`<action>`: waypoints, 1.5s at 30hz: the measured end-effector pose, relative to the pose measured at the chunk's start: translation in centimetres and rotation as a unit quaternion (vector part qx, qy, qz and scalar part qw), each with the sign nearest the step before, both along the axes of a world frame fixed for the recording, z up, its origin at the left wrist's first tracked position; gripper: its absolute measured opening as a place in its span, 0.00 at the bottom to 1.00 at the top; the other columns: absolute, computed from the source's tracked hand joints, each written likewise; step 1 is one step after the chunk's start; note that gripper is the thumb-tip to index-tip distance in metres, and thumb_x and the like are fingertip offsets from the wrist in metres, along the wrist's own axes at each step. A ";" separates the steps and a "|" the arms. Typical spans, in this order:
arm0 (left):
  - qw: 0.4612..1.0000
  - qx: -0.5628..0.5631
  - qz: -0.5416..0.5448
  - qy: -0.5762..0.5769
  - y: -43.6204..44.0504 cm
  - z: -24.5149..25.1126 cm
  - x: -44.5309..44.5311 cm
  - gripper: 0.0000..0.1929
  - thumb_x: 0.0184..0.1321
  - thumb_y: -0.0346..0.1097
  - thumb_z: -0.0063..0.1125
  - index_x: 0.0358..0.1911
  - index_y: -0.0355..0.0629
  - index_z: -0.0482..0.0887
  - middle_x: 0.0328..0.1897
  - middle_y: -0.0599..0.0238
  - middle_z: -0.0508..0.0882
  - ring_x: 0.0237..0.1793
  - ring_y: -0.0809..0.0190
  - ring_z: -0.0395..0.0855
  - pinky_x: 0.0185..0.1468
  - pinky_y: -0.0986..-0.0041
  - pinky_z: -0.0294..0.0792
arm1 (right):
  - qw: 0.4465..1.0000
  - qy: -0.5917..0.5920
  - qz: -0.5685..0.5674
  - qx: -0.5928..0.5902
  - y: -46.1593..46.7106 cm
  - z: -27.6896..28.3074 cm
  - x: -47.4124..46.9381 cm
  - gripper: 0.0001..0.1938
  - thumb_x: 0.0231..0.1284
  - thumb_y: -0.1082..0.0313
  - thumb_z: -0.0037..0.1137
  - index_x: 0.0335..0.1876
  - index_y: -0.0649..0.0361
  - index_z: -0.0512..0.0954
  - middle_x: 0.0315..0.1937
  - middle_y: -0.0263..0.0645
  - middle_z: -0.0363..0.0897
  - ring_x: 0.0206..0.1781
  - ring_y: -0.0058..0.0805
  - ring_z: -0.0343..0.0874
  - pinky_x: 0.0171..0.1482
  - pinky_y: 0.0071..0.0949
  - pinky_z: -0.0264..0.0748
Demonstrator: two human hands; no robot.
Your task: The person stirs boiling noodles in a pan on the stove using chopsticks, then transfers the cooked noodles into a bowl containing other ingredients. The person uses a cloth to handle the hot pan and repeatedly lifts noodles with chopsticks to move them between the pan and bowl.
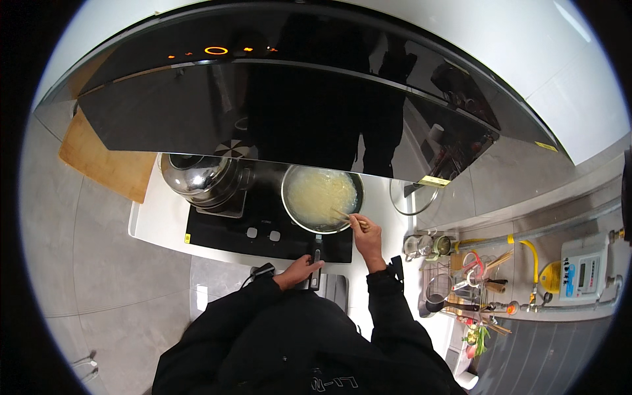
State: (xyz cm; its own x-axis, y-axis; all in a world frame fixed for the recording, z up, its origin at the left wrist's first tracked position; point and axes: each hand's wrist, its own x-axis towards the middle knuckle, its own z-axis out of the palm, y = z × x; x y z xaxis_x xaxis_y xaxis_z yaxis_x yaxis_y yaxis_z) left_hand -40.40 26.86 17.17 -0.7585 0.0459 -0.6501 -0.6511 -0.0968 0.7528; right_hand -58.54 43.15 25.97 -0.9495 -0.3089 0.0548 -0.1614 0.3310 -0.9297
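My left hand [299,271] grips the black handle [317,261] of a round pan [290,220] on the black cooktop [217,237]. Pale yellowish food in bubbling, cloudy liquid [316,195] fills the pan; it looks like noodles, though the strands are hard to tell. Above the pan's right front rim, my right hand [368,239] holds wooden chopsticks [341,214], their tips at the food. Left of the pan stands a shiny steel pot [197,180] with a domed lid. The range hood hides the pan's far edge and part of the pot.
A black range hood [306,118] overhangs the cooktop. A glass lid [414,200] stands against the wall at right, near glass jars [424,245] and a wire rack [437,274] with utensils. A wooden board [106,158] leans at left. A gas meter [585,269] hangs far right.
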 end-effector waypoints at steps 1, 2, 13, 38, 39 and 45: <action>0.998 0.051 0.020 0.005 0.5 -0.1 -0.5 0.17 0.71 0.45 0.60 0.49 0.38 0.76 0.37 0.65 0.84 0.36 0.65 0.83 0.42 0.72 0.77 | 1.000 -0.002 -0.001 0.000 0.0 0.5 0.3 0.11 0.71 0.67 0.60 0.48 0.69 0.84 0.35 0.34 0.88 0.37 0.17 0.83 0.41 0.19 0.78; 0.994 0.103 0.042 0.009 1.0 -0.2 -0.8 0.15 0.71 0.44 0.59 0.46 0.38 0.76 0.34 0.66 0.82 0.35 0.65 0.83 0.40 0.71 0.77 | 0.999 0.022 -0.010 -0.043 0.0 0.9 0.5 0.10 0.71 0.69 0.60 0.47 0.68 0.84 0.38 0.36 0.88 0.40 0.19 0.83 0.43 0.20 0.78; 0.992 -0.119 0.038 0.032 1.0 1.0 -0.5 0.12 0.68 0.36 0.57 0.34 0.38 0.69 0.18 0.63 0.79 0.18 0.63 0.81 0.24 0.66 0.74 | 0.982 0.183 -0.022 -0.049 -1.5 3.7 2.6 0.07 0.68 0.73 0.61 0.47 0.67 0.83 0.45 0.46 0.86 0.47 0.35 0.86 0.50 0.28 0.79; 0.993 -0.099 -0.040 0.050 -11.8 -2.8 -1.0 0.06 0.57 0.32 0.59 0.32 0.41 0.75 0.17 0.68 0.75 0.14 0.64 0.75 0.19 0.67 0.68 | 0.990 0.115 -0.020 0.076 -4.9 1.0 7.4 0.15 0.75 0.63 0.43 0.54 0.60 0.80 0.60 0.49 0.79 0.60 0.52 0.78 0.64 0.41 0.75; 0.994 -0.068 -0.040 0.071 -12.0 -3.0 -0.7 0.05 0.59 0.30 0.58 0.34 0.42 0.74 0.17 0.68 0.73 0.13 0.65 0.73 0.18 0.70 0.66 | 0.985 0.163 -0.041 0.038 -5.4 1.2 7.9 0.15 0.75 0.64 0.44 0.55 0.60 0.80 0.59 0.51 0.79 0.60 0.52 0.79 0.63 0.41 0.75; 0.982 -0.100 -0.120 0.108 -14.9 -6.8 -0.5 0.17 0.67 0.43 0.62 0.50 0.38 0.79 0.33 0.60 0.82 0.28 0.63 0.80 0.33 0.70 0.71 | 0.988 0.126 0.033 0.084 -9.0 2.9 11.6 0.13 0.58 0.72 0.59 0.50 0.59 0.79 0.56 0.44 0.79 0.56 0.49 0.79 0.54 0.39 0.80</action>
State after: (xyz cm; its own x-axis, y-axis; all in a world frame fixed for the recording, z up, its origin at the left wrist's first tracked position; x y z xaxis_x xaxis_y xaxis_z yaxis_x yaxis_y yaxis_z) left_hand -40.93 11.95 10.37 -0.8623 0.1278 -0.4901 -0.4605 0.2047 0.8637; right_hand -46.90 34.17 28.92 -0.8897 -0.3946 0.2294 -0.4072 0.4590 -0.7897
